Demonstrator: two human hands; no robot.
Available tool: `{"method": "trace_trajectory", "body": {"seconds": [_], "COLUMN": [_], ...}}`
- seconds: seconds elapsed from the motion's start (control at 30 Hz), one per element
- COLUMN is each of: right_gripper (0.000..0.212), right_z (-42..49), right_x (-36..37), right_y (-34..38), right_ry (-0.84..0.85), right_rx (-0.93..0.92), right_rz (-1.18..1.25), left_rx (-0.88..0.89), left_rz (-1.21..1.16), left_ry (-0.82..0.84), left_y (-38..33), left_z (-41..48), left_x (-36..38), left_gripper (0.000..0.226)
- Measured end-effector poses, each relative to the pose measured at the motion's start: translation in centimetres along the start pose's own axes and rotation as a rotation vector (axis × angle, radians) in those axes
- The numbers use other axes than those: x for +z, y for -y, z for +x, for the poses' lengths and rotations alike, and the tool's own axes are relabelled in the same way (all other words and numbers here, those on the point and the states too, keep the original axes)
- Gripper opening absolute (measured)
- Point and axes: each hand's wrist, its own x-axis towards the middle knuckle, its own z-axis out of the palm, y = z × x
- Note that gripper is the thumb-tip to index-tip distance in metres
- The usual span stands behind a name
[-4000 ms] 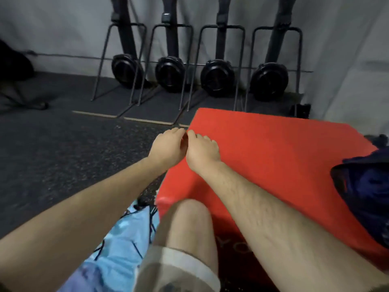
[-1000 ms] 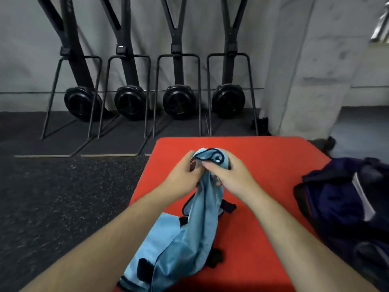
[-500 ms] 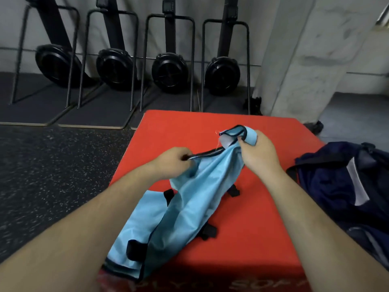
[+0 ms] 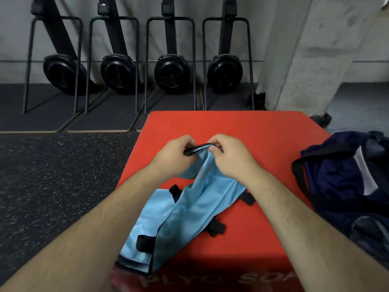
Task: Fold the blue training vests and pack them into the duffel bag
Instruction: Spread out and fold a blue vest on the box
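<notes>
Meeting above the red box (image 4: 252, 127) after being spread apart, the left hand (image 4: 174, 153) and right hand (image 4: 230, 158) pinch the black-trimmed edge of the vest (image 4: 189, 211) in curled fingers (image 4: 215, 140), the cloth trailing across the box, suggesting a first fold; the bag (image 4: 341, 182) waits alongside.

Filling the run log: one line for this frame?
left hand, right hand: pinch vest edge | vest: unfolded, on red box | bag: at right

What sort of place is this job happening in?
Most likely a gym: what look like four rowing machines stood upright in a row, a red soft plyo box, and speckled rubber flooring.
</notes>
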Motion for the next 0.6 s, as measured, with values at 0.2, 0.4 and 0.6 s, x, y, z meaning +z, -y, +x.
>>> {"method": "trace_trajectory", "body": {"seconds": [0.2, 0.4, 0.6], "right_gripper": [0.018, 0.007, 0.012], "right_z": [-0.3, -0.5, -0.3], "right_x": [-1.5, -1.4, -2.8], "right_y": [-0.6, 0.7, 0.6], "right_ry": [-0.054, -0.041, -0.12], "right_rx": [0.075, 0.004, 0.216], "right_rz": [0.101, 0.213, 0.494], "left_rx": [-0.191, -0.175, -0.257], "left_rz": [-0.278, -0.541, -0.509], "left_ry": [-0.103, -0.135, 0.214], "left_y": [-0.1, -1.7, -1.3], "left_z": [-0.1, -0.3, -0.6], "left_x": [-0.8, -0.8, 0.0], "left_gripper": [0.008, 0.016, 0.041]}}
